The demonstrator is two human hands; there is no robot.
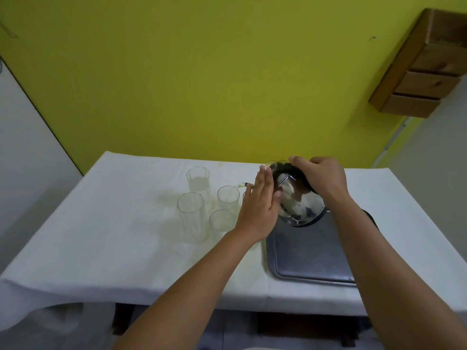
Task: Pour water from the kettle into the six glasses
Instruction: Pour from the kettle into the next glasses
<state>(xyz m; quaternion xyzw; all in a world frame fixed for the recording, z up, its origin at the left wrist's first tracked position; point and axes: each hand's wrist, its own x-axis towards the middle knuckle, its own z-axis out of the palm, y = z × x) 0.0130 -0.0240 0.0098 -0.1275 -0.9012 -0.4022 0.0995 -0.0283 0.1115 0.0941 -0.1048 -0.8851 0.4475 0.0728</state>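
Note:
A shiny steel kettle (pixel 298 200) is tilted to the left above the table, its spout over a short glass (pixel 228 198), with a thin stream of water running into it. My right hand (pixel 321 176) grips the kettle's black handle at the top. My left hand (pixel 260 205) lies flat, fingers straight, against the kettle's left side. A tall glass (pixel 198 181) at the back holds some water. Another tall glass (pixel 191 215) stands in front of it, beside a second short glass (pixel 222 220). Any glasses behind my left hand are mostly hidden.
A white cloth covers the table (pixel 113 223), which stands against a yellow wall. A grey metal tray (pixel 308 256) lies at the right under the kettle. A wooden drawer unit (pixel 419 72) hangs on the wall at the upper right.

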